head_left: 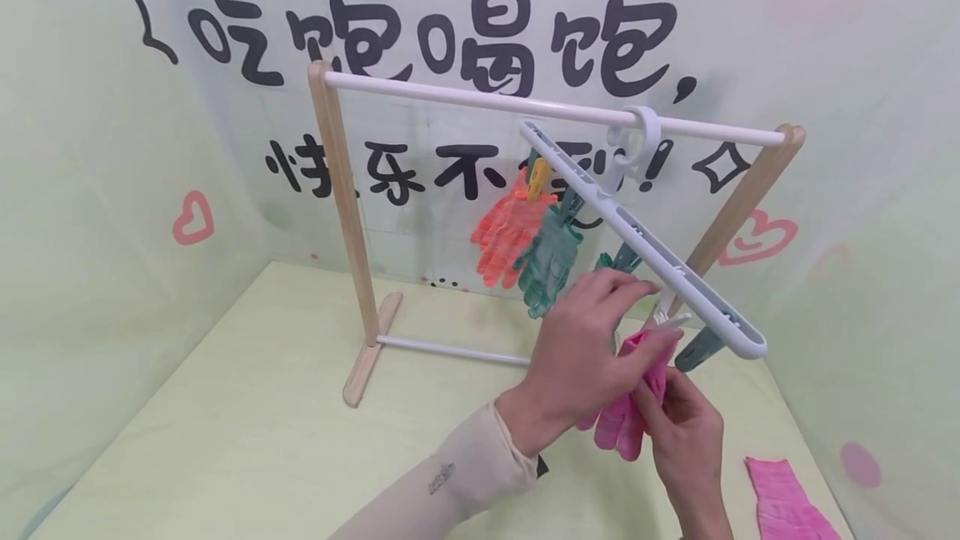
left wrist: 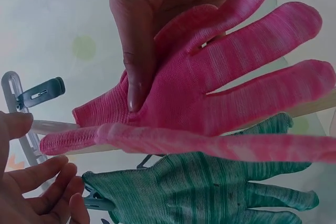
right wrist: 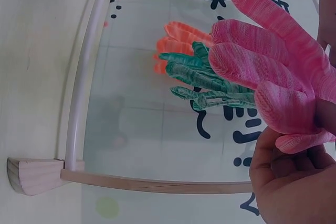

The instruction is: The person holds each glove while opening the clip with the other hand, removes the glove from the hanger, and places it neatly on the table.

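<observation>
My right hand (head_left: pixel 686 432) grips a pink knit glove (left wrist: pixel 168 93), its thumb pressed on the glove below the cuff. The glove's fingers point away from the hanger. At the cuff, my left hand (head_left: pixel 581 348) pinches a white clothespin (left wrist: pixel 52 126) between thumb and fingers. The cuff's two layers stand apart around that clothespin. Above both hands, a pale grey hanger (head_left: pixel 675 273) slants from the rack's top bar. An orange glove (head_left: pixel 510 232) and a green glove (head_left: pixel 551 261) hang from it, with another green glove partly hidden behind my left hand.
A wooden-legged rack (head_left: pixel 345 207) with a white top bar (head_left: pixel 480 98) stands on the table (head_left: pixel 225 407). A teal clothespin (head_left: pixel 699 348) hangs near the hanger's front end, and a yellow clothespin (head_left: pixel 537 179) holds the orange glove. Another pink glove (head_left: pixel 787 498) lies at the right.
</observation>
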`<action>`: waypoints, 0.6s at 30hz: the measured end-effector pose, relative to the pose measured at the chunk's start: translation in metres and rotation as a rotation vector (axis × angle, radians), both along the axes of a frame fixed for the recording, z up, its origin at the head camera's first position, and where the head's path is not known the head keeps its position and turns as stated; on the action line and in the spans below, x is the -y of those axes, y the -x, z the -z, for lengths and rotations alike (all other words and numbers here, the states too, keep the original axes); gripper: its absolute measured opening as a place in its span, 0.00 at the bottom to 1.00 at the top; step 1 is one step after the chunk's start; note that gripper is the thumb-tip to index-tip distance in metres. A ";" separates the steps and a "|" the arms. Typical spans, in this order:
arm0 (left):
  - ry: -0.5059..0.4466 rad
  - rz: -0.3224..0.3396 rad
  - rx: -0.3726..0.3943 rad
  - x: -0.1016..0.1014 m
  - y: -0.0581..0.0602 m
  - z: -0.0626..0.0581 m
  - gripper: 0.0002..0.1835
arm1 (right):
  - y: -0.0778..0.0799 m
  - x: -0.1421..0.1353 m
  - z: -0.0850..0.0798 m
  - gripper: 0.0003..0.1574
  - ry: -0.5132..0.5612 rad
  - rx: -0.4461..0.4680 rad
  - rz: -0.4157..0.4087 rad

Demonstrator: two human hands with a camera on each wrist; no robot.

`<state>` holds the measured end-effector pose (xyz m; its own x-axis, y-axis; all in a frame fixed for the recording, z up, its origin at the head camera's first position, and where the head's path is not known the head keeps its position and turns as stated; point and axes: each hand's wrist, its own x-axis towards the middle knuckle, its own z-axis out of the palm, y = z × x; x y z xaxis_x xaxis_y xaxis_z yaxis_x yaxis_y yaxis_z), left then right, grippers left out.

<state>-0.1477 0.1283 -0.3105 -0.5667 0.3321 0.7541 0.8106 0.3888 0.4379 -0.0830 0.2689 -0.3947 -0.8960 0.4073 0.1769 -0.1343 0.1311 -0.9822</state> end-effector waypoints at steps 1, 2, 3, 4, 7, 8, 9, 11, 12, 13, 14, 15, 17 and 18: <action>0.001 0.007 0.002 -0.002 0.000 -0.001 0.21 | 0.000 0.000 0.000 0.16 -0.002 -0.003 0.001; 0.006 0.010 0.000 -0.003 -0.001 -0.002 0.21 | 0.000 0.000 0.000 0.16 -0.006 -0.007 0.002; 0.012 0.013 0.001 -0.005 -0.001 -0.003 0.21 | -0.001 0.000 0.000 0.15 -0.010 -0.010 0.002; 0.018 0.014 0.001 -0.007 -0.001 -0.004 0.21 | -0.001 0.001 0.000 0.14 -0.012 -0.010 0.004; 0.030 0.008 -0.009 -0.011 -0.002 -0.005 0.20 | -0.002 0.001 0.001 0.10 -0.021 -0.010 0.015; 0.029 0.005 -0.011 -0.012 -0.002 -0.005 0.20 | -0.002 0.001 0.001 0.09 -0.024 -0.013 0.018; 0.025 0.004 -0.013 -0.013 -0.003 -0.005 0.19 | -0.002 0.001 0.001 0.09 -0.026 -0.012 0.022; 0.018 -0.006 -0.022 -0.014 -0.003 -0.005 0.19 | -0.003 0.002 0.001 0.10 -0.020 -0.001 0.032; 0.009 -0.006 -0.018 -0.015 -0.003 -0.005 0.18 | -0.003 0.002 0.000 0.11 -0.017 0.013 0.039; 0.000 -0.006 -0.013 -0.015 -0.003 -0.006 0.18 | -0.003 0.002 0.000 0.13 -0.016 0.024 0.043; -0.008 -0.006 -0.008 -0.015 -0.003 -0.006 0.18 | -0.004 0.002 0.000 0.14 -0.014 0.033 0.043; -0.014 -0.007 -0.005 -0.015 -0.003 -0.007 0.18 | -0.004 0.002 -0.001 0.16 -0.017 0.039 0.045; -0.029 -0.007 0.003 -0.016 -0.003 -0.008 0.17 | -0.004 0.001 -0.001 0.17 -0.037 0.054 0.053; -0.040 -0.003 0.008 -0.016 -0.003 -0.008 0.16 | -0.005 0.001 -0.001 0.16 -0.044 0.057 0.058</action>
